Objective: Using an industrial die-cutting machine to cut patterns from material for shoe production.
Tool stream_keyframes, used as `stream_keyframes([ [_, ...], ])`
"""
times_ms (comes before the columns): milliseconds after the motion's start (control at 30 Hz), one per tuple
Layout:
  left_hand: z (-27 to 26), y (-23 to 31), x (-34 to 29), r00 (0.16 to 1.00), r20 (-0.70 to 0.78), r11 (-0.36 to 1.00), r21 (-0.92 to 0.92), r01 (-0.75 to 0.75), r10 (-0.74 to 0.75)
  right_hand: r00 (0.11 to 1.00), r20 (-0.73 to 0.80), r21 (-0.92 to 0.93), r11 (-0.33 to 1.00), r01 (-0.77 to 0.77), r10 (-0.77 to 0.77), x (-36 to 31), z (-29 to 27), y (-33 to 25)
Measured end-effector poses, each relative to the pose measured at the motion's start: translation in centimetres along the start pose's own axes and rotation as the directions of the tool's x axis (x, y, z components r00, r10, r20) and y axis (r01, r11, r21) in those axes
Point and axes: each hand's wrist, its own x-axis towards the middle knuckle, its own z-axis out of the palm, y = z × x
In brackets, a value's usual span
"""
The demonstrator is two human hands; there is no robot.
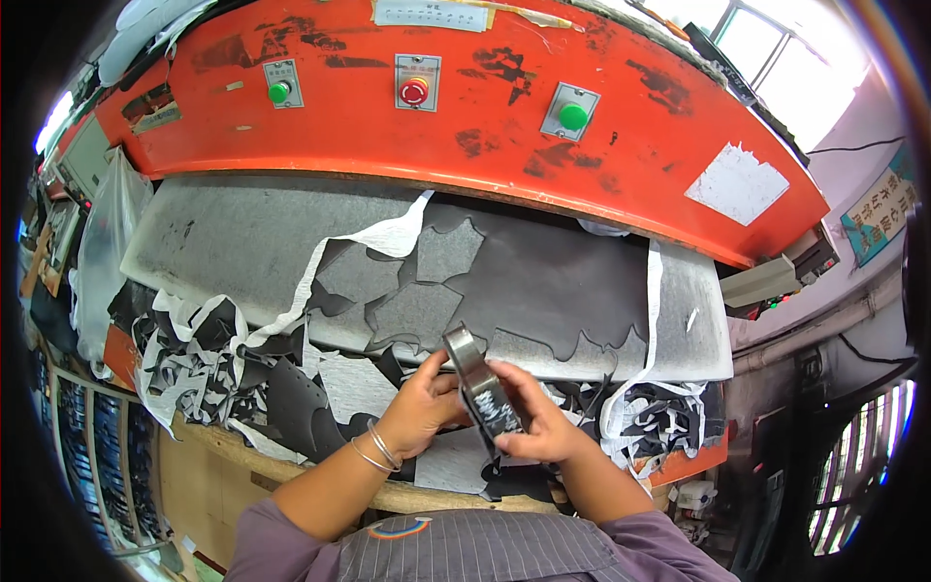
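Between my two hands is a dark metal cutting die, tilted, its curved steel band upward and a dark face with white marks toward me. My right hand grips its right side, thumb low and fingers along the band. On its left side my left hand is closed around the edge, partly hidden by the die. Just beyond lies a dark leather-like sheet on the grey cutting bed. Several shapes have been cut out of it, and the grey bed shows through the openings.
A red press beam spans the back, with green buttons and a red button. Dark and white scraps heap along the front edge, more scraps at right. A clear plastic bag hangs left.
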Motion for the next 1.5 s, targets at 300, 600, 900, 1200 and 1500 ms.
stream_keyframes([
  [300, -1.2, 0.1, -2.3, 0.999, 0.043, 0.97, 0.242, -0.016, 0.006, 0.977, 0.162, -0.314, 0.932, 0.183, -0.138, 0.6, 1.4, 0.6],
  [600, -3.2, -1.8, -3.2, 0.963, -0.267, 0.969, 0.243, 0.045, 0.022, 0.99, 0.107, -0.63, 0.764, 0.142, -0.095, 2.4, 3.2, -0.6],
  [900, -9.6, 3.4, -7.8, 0.822, -0.337, 0.318, 0.926, 0.203, 0.459, 0.93, -0.366, -0.761, 0.569, -0.312, 0.02, 7.1, -1.8, -0.9],
  [1200, -4.5, 6.9, 1.0, 0.797, 0.051, 0.167, 0.968, -0.188, 0.602, 0.792, -0.59, -0.788, 0.099, -0.607, 0.156, 14.8, -3.8, 0.7],
  [1500, -10.0, 5.0, 13.2, 0.811, 0.326, -0.034, 0.934, -0.355, 0.486, 0.845, -0.504, -0.855, 0.24, -0.459, -0.18, 9.8, -3.9, 5.8],
])
